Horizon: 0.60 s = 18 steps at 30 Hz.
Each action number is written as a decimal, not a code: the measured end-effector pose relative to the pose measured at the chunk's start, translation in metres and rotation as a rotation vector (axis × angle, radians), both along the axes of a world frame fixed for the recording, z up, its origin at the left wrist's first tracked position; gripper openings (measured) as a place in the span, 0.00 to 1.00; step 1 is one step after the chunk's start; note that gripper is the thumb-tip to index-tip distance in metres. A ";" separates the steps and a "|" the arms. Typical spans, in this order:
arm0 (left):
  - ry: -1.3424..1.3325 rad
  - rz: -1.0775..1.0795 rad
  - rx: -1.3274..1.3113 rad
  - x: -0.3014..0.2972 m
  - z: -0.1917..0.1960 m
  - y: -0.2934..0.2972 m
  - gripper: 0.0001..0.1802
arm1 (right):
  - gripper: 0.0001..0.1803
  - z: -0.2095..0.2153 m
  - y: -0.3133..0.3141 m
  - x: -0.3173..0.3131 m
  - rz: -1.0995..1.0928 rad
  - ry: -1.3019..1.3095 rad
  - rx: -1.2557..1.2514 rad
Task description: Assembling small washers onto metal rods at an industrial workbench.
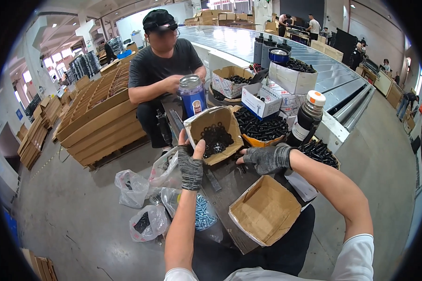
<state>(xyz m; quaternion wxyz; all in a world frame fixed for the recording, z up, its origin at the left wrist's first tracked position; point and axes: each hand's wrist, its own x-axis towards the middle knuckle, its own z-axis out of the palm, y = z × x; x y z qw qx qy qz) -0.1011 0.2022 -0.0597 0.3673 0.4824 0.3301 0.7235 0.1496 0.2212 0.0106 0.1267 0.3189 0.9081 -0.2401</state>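
an empty cardboard box (266, 209) lies nearest on the counter (229, 180). beyond it, the left hand (191, 161) grips a tilted box of black washers (213, 133); the right hand (266, 158) rests beside it, fingers curled, holding nothing visible. a co-worker (162, 65) sits opposite.

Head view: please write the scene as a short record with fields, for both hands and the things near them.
left hand: gloved left hand grips the edge of a tilted cardboard box holding small black parts
right hand: gloved right hand rests beside that box, holding nothing visible
front: empty cardboard box
right side: dark flask with orange-white cap
floor: plastic bags
opposite: seated person beside a blue can
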 end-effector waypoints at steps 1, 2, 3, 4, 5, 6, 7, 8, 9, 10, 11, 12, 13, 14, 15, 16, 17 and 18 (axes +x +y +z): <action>-0.027 0.010 0.003 0.001 -0.002 0.003 0.45 | 0.40 -0.002 -0.001 -0.001 0.002 -0.004 -0.002; -0.053 0.021 0.008 0.001 -0.002 0.006 0.45 | 0.39 -0.002 -0.002 -0.004 0.020 0.050 0.017; -0.064 0.016 0.010 0.004 0.001 0.008 0.46 | 0.38 -0.004 -0.003 -0.008 0.036 0.107 0.038; -0.064 0.018 0.011 0.005 0.001 0.009 0.46 | 0.37 -0.005 -0.003 -0.013 0.053 0.165 0.059; -0.025 0.023 0.011 0.005 0.001 0.010 0.45 | 0.36 -0.007 -0.004 -0.018 0.078 0.174 0.092; 0.014 0.025 0.009 0.008 0.004 0.008 0.45 | 0.36 -0.010 -0.006 -0.020 0.078 0.175 0.092; 0.009 0.036 0.016 0.009 0.009 0.006 0.44 | 0.36 -0.016 -0.006 -0.022 0.120 0.197 0.253; 0.014 0.039 0.018 0.012 0.012 0.003 0.44 | 0.35 -0.022 -0.006 -0.025 0.162 0.220 0.413; 0.005 0.045 0.002 0.013 0.016 -0.001 0.43 | 0.35 -0.031 -0.005 -0.031 0.129 0.252 0.426; 0.001 0.056 -0.005 0.011 0.019 0.001 0.43 | 0.35 -0.040 -0.003 -0.036 0.146 0.268 0.437; 0.057 0.066 -0.038 0.013 0.017 0.000 0.43 | 0.34 -0.050 -0.004 -0.034 0.096 0.222 0.533; 0.124 0.116 0.026 0.005 0.001 0.009 0.44 | 0.34 -0.058 -0.005 -0.040 0.056 0.191 0.623; 0.099 0.085 0.023 0.011 0.004 0.006 0.44 | 0.34 -0.057 -0.006 -0.038 0.021 0.151 0.580; 0.074 0.053 0.020 0.014 0.008 0.004 0.44 | 0.32 -0.064 -0.003 -0.036 -0.007 0.179 0.584; 0.035 0.015 0.014 0.015 0.006 0.004 0.44 | 0.33 -0.060 -0.006 -0.037 -0.015 0.155 0.560; -0.006 -0.022 0.006 0.014 0.005 0.004 0.44 | 0.33 -0.054 -0.011 -0.037 -0.022 0.128 0.533; 0.010 -0.030 -0.005 0.010 0.004 0.004 0.44 | 0.33 -0.053 -0.012 -0.036 -0.010 0.140 0.535; 0.010 -0.033 -0.004 0.011 0.005 0.004 0.44 | 0.33 -0.052 -0.014 -0.029 -0.001 0.159 0.505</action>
